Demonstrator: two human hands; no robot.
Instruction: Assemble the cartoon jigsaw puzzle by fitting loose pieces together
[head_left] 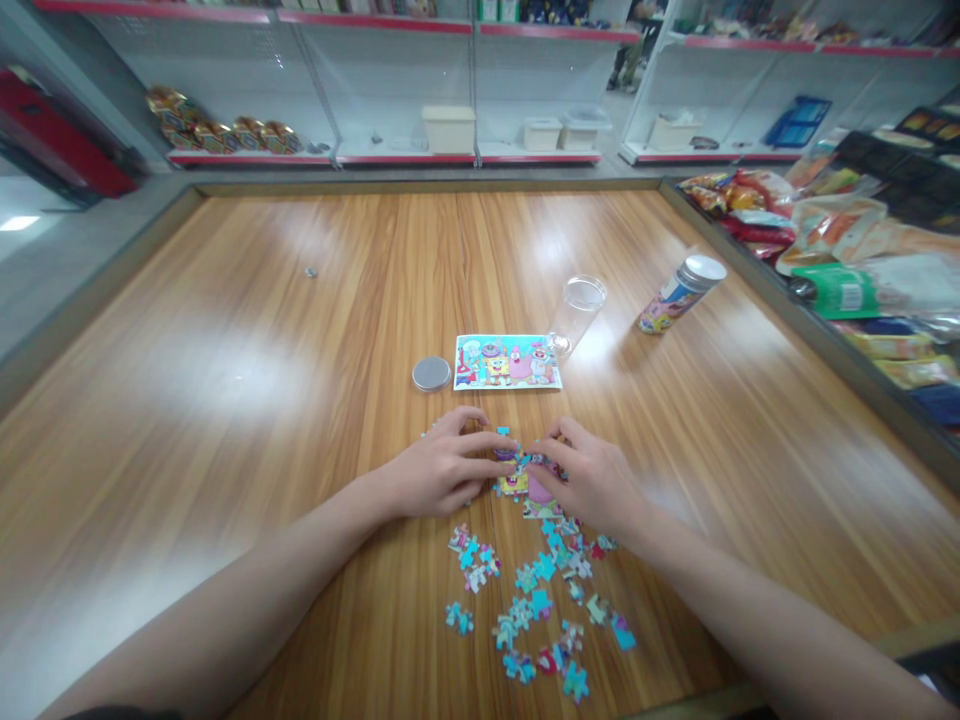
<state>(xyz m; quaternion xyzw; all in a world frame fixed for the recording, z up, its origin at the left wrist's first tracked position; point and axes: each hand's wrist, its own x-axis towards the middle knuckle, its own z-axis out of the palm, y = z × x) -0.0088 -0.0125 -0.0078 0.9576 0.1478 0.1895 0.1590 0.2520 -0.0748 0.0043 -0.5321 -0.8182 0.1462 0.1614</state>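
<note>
A partly joined jigsaw puzzle (513,484) lies flat on the table, showing a yellow and a pink cartoon figure. My left hand (448,462) reaches over it from the left, fingers stretched and apart, fingertips touching its upper left part. On the other side, my right hand (592,475) has its thumb and forefinger bent around a puzzle piece (537,460) at the top of the pink figure. Loose puzzle pieces (544,567) are scattered nearer to me, and some hide under both hands. A printed reference picture (508,363) lies just beyond the hands.
Beyond my left hand lies a round grey lid (431,374). A clear plastic cup (579,312) stands by the picture's right corner, with a printed tube (681,293) farther right. Packaged snacks (847,250) line the table's right edge; shelves (405,90) stand behind.
</note>
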